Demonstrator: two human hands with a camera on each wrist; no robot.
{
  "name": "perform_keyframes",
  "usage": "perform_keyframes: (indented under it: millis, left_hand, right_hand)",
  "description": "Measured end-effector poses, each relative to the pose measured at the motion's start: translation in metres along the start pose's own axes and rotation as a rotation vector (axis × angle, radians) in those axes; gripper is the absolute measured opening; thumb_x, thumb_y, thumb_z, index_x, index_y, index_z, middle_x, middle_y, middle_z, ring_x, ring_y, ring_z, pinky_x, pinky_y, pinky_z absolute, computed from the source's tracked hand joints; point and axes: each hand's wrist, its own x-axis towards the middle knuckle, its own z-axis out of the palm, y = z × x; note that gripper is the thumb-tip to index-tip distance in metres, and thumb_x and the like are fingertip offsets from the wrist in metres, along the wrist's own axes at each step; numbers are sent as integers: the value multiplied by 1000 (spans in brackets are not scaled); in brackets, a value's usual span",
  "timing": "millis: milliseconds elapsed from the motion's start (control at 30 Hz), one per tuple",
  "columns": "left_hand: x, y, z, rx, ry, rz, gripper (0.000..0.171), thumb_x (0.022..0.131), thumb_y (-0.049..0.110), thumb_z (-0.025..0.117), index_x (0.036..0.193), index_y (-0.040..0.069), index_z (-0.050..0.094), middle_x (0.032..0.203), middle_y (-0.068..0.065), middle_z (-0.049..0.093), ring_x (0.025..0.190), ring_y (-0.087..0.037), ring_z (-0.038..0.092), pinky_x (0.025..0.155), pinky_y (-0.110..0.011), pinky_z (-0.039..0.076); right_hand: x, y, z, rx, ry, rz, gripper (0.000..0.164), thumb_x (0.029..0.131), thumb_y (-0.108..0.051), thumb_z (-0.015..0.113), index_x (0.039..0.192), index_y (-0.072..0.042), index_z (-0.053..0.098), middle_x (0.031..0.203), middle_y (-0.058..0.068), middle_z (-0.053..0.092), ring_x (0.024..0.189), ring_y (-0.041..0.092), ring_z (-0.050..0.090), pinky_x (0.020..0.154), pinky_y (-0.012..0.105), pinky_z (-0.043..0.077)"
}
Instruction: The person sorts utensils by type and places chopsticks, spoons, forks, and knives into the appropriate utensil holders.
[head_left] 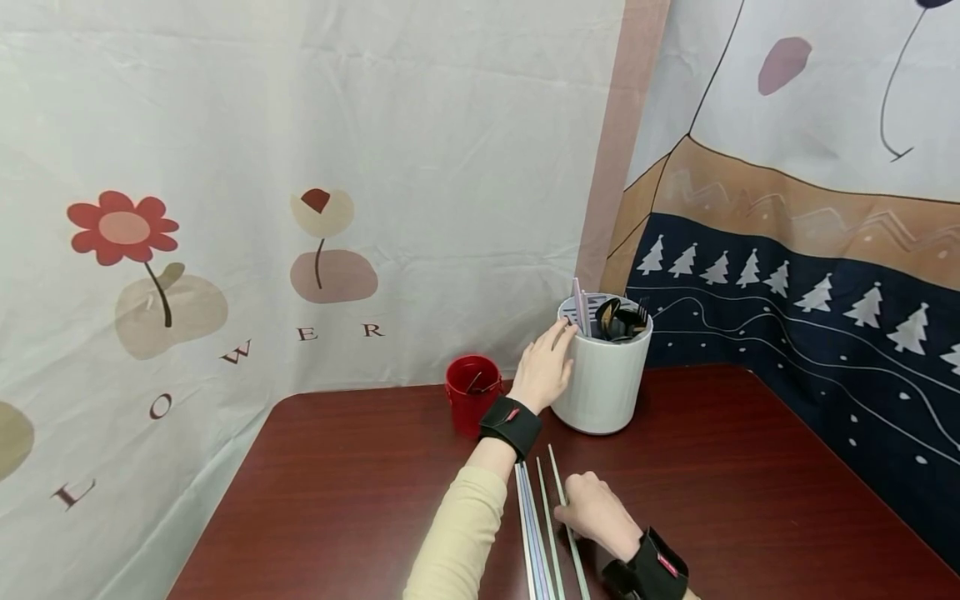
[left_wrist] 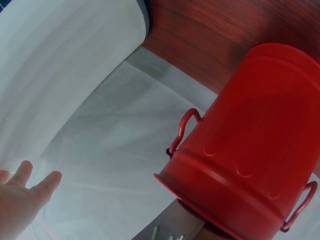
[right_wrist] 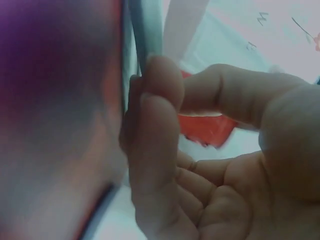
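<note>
Upright at the table's far side stands a white utensil holder (head_left: 600, 387) with a slatted top. My left hand (head_left: 543, 368) reaches up along its left side, fingers extended right at the rim. Pink chopsticks (head_left: 582, 310) poke out there, beside black spoons and a fork (head_left: 642, 312). Lower down, my right hand (head_left: 598, 510) pinches a pale green chopstick (head_left: 553, 467) between thumb and fingers, low over the table. In the right wrist view that chopstick (right_wrist: 148, 30) rises from the fingertips. Just left of it lie another green chopstick (head_left: 550, 527) and several pale lilac and white chopsticks (head_left: 531, 529).
A red bucket (head_left: 465, 407) with small side handles stands left of the holder, close behind my left wrist; thin metal handles show inside it. The brown table (head_left: 352, 492) meets a pale printed cloth (head_left: 450, 167) at the back and a dark tree-patterned cloth (head_left: 787, 333) at right.
</note>
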Motion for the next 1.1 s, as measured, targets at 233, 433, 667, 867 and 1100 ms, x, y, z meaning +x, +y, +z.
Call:
perform_keyframes:
  millis: [233, 433, 667, 867, 1100]
  left_hand:
    - [0, -1, 1, 1, 11, 4, 50, 95, 23, 56, 143, 19, 41, 150, -2, 38, 130, -20, 49, 102, -45, 45]
    - [0, -1, 1, 2, 14, 10, 50, 96, 23, 56, 143, 18, 41, 151, -2, 38, 130, -20, 49, 102, -46, 46]
    - [0, -1, 0, -7, 7, 1, 50, 95, 23, 56, 143, 19, 41, 150, -2, 38, 131, -20, 48, 103, -46, 45]
    - [0, -1, 1, -5, 0, -4, 50, 95, 24, 56, 142, 19, 42, 150, -2, 38, 131, -19, 48, 103, -46, 45]
    - [1, -2, 3, -6, 0, -3, 50, 95, 23, 56, 143, 19, 41, 151, -2, 38, 131, -20, 48, 103, -46, 45]
  right_hand:
    - [-9, -3, -26, -21, 209, -14, 27, 87, -9, 61, 66, -12, 45, 55, -1, 38, 47, 13, 33, 49, 24, 21]
    - [-20, -6, -54, -18, 404, -23, 9, 85, -6, 55, 77, -6, 49, 60, 2, 47, 50, 12, 40, 48, 22, 28]
    - [-32, -5, -73, 3, 712, -132, 3, 83, -5, 58, 84, -3, 56, 71, 6, 64, 58, 10, 55, 51, 19, 42]
    - [-28, 15, -71, 159, 965, -305, 5, 88, -8, 59, 93, -8, 58, 78, 1, 66, 65, 0, 59, 57, 14, 46]
    - [-38, 2, -81, 191, 1199, -383, 9, 87, -2, 61, 95, 3, 60, 79, 12, 68, 72, -18, 53, 66, 3, 43]
